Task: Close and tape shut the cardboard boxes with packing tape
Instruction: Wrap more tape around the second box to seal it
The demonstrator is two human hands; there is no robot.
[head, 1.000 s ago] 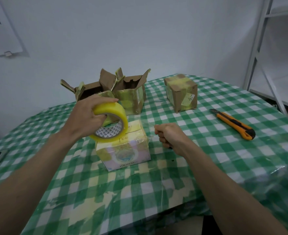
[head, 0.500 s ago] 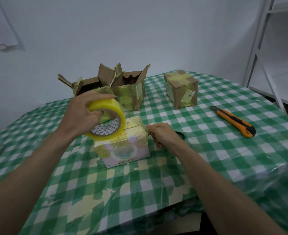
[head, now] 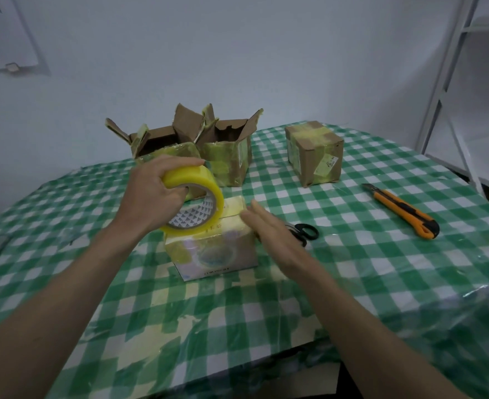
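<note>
A small closed box (head: 217, 254) with a pale printed front stands in the middle of the table. My left hand (head: 154, 194) grips a yellow roll of packing tape (head: 197, 203) just above the box's top left. My right hand (head: 269, 234) has straight fingers laid against the box's right top edge. Two open cardboard boxes (head: 229, 156) with raised flaps stand behind. A taped shut brown box (head: 314, 152) sits at the back right.
Black scissors (head: 305, 233) lie just right of the box, partly behind my right hand. An orange utility knife (head: 401, 210) lies further right. The green checked tablecloth (head: 352, 269) has a plastic cover. A white shelf frame (head: 450, 90) stands at the right.
My right hand has opened from a fist and moved left onto the box's right edge, uncovering the scissors on the table. The left hand with the tape roll has stayed in place.
</note>
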